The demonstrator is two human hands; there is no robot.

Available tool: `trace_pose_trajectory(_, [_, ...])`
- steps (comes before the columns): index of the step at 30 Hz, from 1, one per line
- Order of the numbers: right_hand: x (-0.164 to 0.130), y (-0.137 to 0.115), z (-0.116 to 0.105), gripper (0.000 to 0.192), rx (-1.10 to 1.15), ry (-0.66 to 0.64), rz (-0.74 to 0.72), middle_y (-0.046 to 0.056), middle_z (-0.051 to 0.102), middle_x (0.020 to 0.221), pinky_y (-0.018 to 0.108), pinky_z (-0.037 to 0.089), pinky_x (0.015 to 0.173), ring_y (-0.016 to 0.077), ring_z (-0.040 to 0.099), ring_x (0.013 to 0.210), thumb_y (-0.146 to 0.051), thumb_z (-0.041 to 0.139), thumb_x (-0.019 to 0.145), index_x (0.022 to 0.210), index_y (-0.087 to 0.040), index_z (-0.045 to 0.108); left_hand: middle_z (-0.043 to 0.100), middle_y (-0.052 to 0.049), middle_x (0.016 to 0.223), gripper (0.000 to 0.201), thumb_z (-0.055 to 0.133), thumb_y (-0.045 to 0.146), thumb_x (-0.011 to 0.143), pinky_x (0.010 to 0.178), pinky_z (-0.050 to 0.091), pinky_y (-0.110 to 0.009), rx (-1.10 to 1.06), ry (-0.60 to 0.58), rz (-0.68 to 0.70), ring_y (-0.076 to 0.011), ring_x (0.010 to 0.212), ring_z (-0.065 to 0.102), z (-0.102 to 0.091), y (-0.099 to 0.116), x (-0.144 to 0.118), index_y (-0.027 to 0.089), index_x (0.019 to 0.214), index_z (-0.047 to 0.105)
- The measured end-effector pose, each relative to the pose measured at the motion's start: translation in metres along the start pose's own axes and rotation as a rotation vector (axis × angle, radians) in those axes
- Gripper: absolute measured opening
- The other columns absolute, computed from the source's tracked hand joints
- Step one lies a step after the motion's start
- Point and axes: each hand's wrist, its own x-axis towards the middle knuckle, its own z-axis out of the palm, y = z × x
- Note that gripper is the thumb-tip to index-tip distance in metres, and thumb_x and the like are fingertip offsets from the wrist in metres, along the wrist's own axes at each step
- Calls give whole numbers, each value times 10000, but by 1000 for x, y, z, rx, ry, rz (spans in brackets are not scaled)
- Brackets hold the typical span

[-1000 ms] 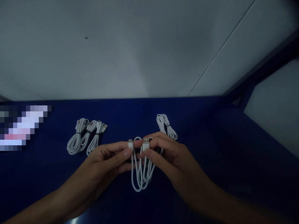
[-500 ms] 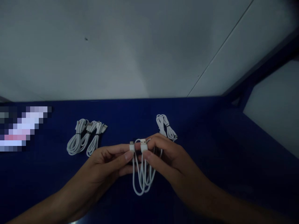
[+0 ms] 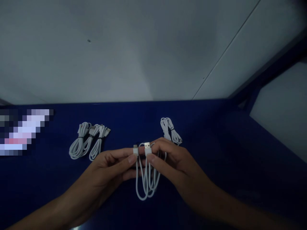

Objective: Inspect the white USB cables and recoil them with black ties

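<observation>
While both hands meet over the middle of the blue table [image 3: 216, 134], a white cable [image 3: 146, 179] hangs folded between them in several loops that droop toward the person, the lowest bends close to the tabletop or on it; which, the dim light does not show. Pinched between thumb and fingertips, the left hand [image 3: 107, 169] holds the small plug [image 3: 135, 149] at one end, its fingers narrow and closed on it. Just beside it, nearly touching, the right hand [image 3: 172, 163] grips the wider USB plug [image 3: 147, 149] in the same way, thumb below and fingers curled over the top, with the metal tip pointing away from the person. Both plugs stand side by side at the same height. Behind the right hand, near its knuckles, lies one tied bundle [image 3: 170, 130] of white cable. Well apart to the left lie three more tied bundles [image 3: 87, 143], touching one another in a row. Farther left sits a blurred patch [image 3: 21, 132]. Beyond the table rises a pale wall [image 3: 120, 57].
</observation>
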Motion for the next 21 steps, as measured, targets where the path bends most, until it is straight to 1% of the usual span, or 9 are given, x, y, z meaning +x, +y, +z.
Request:
trace_pose_trajectory(4, [-1,1,1,271,10,16,11,7,689,1019,377,540,770,189,640,873,-411,638,1124,902,-255,647,797,-86,1466,310,626,301,1159,1163,564,-362,-6,1,0,-254,1348,725,-1,-2,1,290,1396,825])
trace_pose_trajectory(9, [-1,-1,2,261,27,19,1,8,680,996,382,557,800,193,656,884,-400,646,1119,903,-253,659,788,-89,1480,312,616,310,1164,1163,563,-355,-16,4,4,-255,1348,727,0,-1,2,277,1391,828])
trace_pose_trajectory(13, [1,-1,2,293,36,16,11,5,690,1012,377,549,804,193,657,899,-420,643,1124,884,-254,657,798,-101,1460,321,616,308,1161,1194,547,-380,-24,11,-6,-267,1357,725,0,-1,1,267,1406,820])
trace_pose_trajectory(15, [1,0,2,302,39,22,13,5,698,1013,373,540,795,192,657,895,-430,645,1124,879,-255,661,806,-98,1446,315,623,309,1158,1208,538,-374,-21,10,-6,-261,1360,723,0,-1,0,270,1396,826])
trace_pose_trajectory(21, [3,1,2,269,56,41,19,-1,681,976,367,522,779,189,644,876,-410,663,1111,892,-254,677,793,-94,1468,317,621,330,1161,1222,528,-365,-13,3,-9,-253,1375,711,-1,0,0,279,1400,823])
